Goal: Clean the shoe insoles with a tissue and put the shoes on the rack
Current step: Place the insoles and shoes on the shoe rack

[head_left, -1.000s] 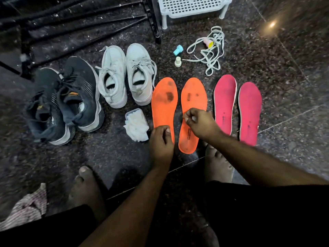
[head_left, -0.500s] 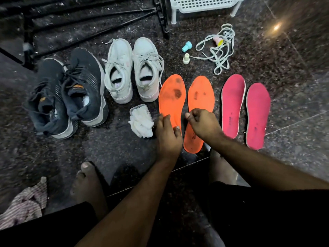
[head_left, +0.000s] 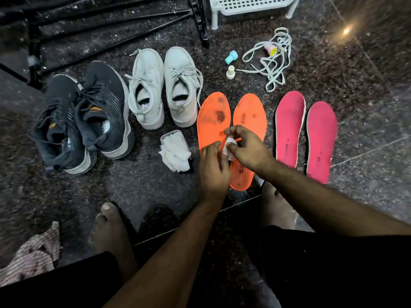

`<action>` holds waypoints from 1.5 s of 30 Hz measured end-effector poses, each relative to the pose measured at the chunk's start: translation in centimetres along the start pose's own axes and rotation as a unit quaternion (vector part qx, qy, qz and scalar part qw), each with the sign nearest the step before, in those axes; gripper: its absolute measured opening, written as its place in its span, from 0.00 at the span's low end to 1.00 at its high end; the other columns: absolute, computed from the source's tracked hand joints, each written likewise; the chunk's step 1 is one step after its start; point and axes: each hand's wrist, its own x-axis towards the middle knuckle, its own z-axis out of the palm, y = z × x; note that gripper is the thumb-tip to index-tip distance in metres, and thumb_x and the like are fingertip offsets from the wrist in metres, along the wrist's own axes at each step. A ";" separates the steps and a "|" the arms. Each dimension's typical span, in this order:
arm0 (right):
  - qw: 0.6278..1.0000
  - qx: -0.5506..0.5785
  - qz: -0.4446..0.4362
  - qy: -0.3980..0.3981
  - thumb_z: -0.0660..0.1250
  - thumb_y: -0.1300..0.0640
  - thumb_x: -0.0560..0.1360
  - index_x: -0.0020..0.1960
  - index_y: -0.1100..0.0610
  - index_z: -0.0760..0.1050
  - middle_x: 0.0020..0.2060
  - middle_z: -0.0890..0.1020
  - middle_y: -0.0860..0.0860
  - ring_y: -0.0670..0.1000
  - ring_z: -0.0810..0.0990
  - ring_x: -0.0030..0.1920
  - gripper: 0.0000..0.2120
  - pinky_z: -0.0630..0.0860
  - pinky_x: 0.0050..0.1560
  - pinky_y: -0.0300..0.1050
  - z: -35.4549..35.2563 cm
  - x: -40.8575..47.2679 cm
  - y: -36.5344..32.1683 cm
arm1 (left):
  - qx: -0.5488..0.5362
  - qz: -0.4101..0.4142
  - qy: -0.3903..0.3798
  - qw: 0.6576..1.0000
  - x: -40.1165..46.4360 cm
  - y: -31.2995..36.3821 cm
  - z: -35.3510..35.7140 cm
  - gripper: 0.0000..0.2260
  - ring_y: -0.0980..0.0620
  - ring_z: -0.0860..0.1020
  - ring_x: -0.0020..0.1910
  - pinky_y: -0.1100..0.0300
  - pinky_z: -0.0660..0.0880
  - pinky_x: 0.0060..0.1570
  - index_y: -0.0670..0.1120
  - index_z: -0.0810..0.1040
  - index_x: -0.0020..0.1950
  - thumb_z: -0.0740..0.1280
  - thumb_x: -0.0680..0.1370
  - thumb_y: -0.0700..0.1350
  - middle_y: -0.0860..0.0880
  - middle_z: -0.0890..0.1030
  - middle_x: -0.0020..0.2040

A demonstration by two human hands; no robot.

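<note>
Your left hand and right hand meet over the 2 flat orange foam insoles, both pinching a small white folded tissue between fingertips. Those insoles lie on the dark speckled stone floor, stains showing. Just left sits the clear plastic box of white tissues. The 2 pink insoles lie to the right, the pale grey sneakers and black sneakers to the left, the white perforated plastic rack beyond.
</note>
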 end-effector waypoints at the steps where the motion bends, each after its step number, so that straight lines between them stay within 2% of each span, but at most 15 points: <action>1: 1.000 0.025 0.005 -0.004 0.65 0.62 0.77 0.61 0.52 0.76 0.50 0.80 0.52 0.55 0.82 0.48 0.14 0.80 0.55 0.52 0.1 -0.1 -0.2 | -0.003 0.008 -0.001 1.000 -0.1 -0.1 -0.2 0.12 0.44 0.79 0.54 0.51 0.74 0.55 0.40 0.79 0.62 0.65 0.79 0.40 0.42 0.80 0.54; 4: 0.996 0.080 0.024 0.005 0.67 0.62 0.78 0.57 0.53 0.79 0.45 0.80 0.50 0.50 0.81 0.44 0.09 0.80 0.53 0.51 0.2 -0.2 -0.5 | -0.016 0.025 0.000 1.000 -0.5 -0.3 -0.8 0.13 0.47 0.78 0.55 0.48 0.75 0.55 0.42 0.79 0.63 0.67 0.79 0.43 0.46 0.78 0.55; 6: 0.992 0.118 0.029 -0.012 0.66 0.62 0.79 0.56 0.54 0.79 0.42 0.80 0.50 0.48 0.79 0.41 0.08 0.79 0.46 0.47 0.3 -0.3 -1.0 | -0.035 0.029 -0.013 0.999 -0.9 -0.5 -1.2 0.16 0.48 0.77 0.58 0.47 0.77 0.56 0.42 0.78 0.65 0.68 0.78 0.46 0.48 0.76 0.58; 8: 0.984 0.167 0.039 -0.050 0.62 0.63 0.82 0.55 0.57 0.79 0.43 0.81 0.52 0.46 0.78 0.38 0.07 0.76 0.42 0.41 0.5 -0.6 -1.6 | -0.048 0.035 -0.017 0.998 -1.3 -0.7 -1.8 0.16 0.48 0.76 0.60 0.46 0.77 0.56 0.42 0.79 0.64 0.69 0.78 0.44 0.48 0.75 0.59; 10: 0.969 0.220 0.058 -0.091 0.58 0.62 0.84 0.56 0.59 0.77 0.44 0.81 0.52 0.43 0.80 0.38 0.09 0.78 0.40 0.37 0.8 -1.1 -2.2 | -0.043 0.038 0.013 0.998 -1.6 -0.9 -2.5 0.13 0.48 0.78 0.58 0.47 0.77 0.55 0.41 0.80 0.61 0.68 0.78 0.39 0.47 0.77 0.58; 15: 0.955 0.261 0.048 -0.134 0.57 0.63 0.84 0.60 0.63 0.77 0.46 0.82 0.53 0.45 0.82 0.46 0.11 0.81 0.52 0.38 1.3 -1.4 -2.6 | -0.062 0.015 0.065 0.996 -0.8 -1.0 -3.7 0.10 0.50 0.81 0.55 0.50 0.78 0.55 0.42 0.83 0.58 0.68 0.79 0.39 0.47 0.82 0.54; 19: 0.962 0.248 0.011 -0.115 0.62 0.59 0.83 0.59 0.60 0.78 0.47 0.82 0.52 0.47 0.80 0.48 0.09 0.80 0.53 0.40 1.4 -1.7 -2.4 | -0.142 -0.042 0.084 0.985 -0.4 -0.8 -3.7 0.09 0.49 0.83 0.53 0.44 0.79 0.55 0.45 0.85 0.55 0.68 0.78 0.43 0.49 0.85 0.51; 22: 0.963 0.254 -0.004 -0.090 0.64 0.61 0.82 0.60 0.64 0.77 0.46 0.83 0.54 0.46 0.81 0.45 0.10 0.80 0.50 0.41 1.4 -2.0 -2.2 | -0.237 -0.115 0.081 0.961 -0.5 0.2 -3.7 0.07 0.45 0.85 0.50 0.41 0.80 0.55 0.49 0.86 0.52 0.70 0.77 0.44 0.47 0.87 0.48; 24: 0.961 0.269 -0.009 -0.072 0.65 0.64 0.81 0.60 0.66 0.77 0.44 0.83 0.56 0.45 0.82 0.42 0.10 0.79 0.46 0.37 1.4 -2.2 -2.2 | -0.315 -0.173 0.083 0.929 -0.4 1.3 -3.9 0.07 0.46 0.84 0.46 0.46 0.80 0.54 0.51 0.87 0.47 0.71 0.77 0.41 0.44 0.87 0.45; 27: 0.956 0.287 -0.015 -0.056 0.66 0.67 0.79 0.61 0.67 0.76 0.45 0.83 0.56 0.44 0.83 0.43 0.11 0.78 0.46 0.35 1.3 -2.5 -2.5 | -0.384 -0.242 0.102 0.885 0.1 2.0 -4.2 0.07 0.49 0.83 0.42 0.52 0.80 0.49 0.45 0.86 0.46 0.70 0.78 0.36 0.45 0.86 0.41; 31: 0.955 0.288 -0.024 -0.061 0.66 0.70 0.78 0.63 0.63 0.76 0.52 0.84 0.57 0.47 0.83 0.48 0.14 0.78 0.52 0.38 1.3 -2.9 -2.9 | -0.422 -0.262 0.107 0.861 1.1 2.1 -4.7 0.08 0.52 0.82 0.42 0.54 0.79 0.45 0.43 0.85 0.44 0.67 0.80 0.36 0.49 0.85 0.39; 35: 0.956 0.280 -0.036 -0.074 0.65 0.73 0.77 0.69 0.64 0.72 0.57 0.82 0.60 0.47 0.83 0.49 0.20 0.77 0.51 0.37 1.6 -3.0 -3.1 | -0.416 -0.259 0.118 0.864 1.5 2.3 -5.2 0.12 0.53 0.81 0.37 0.59 0.78 0.38 0.46 0.84 0.41 0.66 0.81 0.37 0.51 0.84 0.36; 39: 0.962 0.260 -0.025 -0.078 0.63 0.63 0.82 0.67 0.59 0.76 0.57 0.83 0.60 0.49 0.81 0.53 0.14 0.76 0.49 0.42 2.0 -2.9 -3.7 | -0.402 -0.270 0.147 0.862 2.1 1.6 -5.5 0.09 0.49 0.80 0.38 0.61 0.77 0.32 0.45 0.82 0.45 0.65 0.82 0.39 0.46 0.84 0.40; 42: 0.967 0.239 -0.030 -0.086 0.62 0.57 0.83 0.62 0.58 0.79 0.51 0.85 0.56 0.49 0.81 0.50 0.11 0.74 0.46 0.41 2.4 -2.3 -4.2 | -0.379 -0.244 0.153 0.880 2.4 1.2 -5.8 0.07 0.54 0.82 0.38 0.63 0.77 0.32 0.44 0.82 0.47 0.65 0.82 0.38 0.51 0.85 0.40; 45: 0.972 0.223 -0.037 -0.068 0.65 0.64 0.81 0.59 0.61 0.79 0.43 0.84 0.51 0.45 0.79 0.43 0.08 0.75 0.44 0.35 2.7 -1.7 -4.3 | -0.354 -0.212 0.147 0.899 2.4 0.6 -6.0 0.05 0.51 0.82 0.43 0.58 0.79 0.39 0.40 0.81 0.52 0.66 0.82 0.38 0.46 0.85 0.45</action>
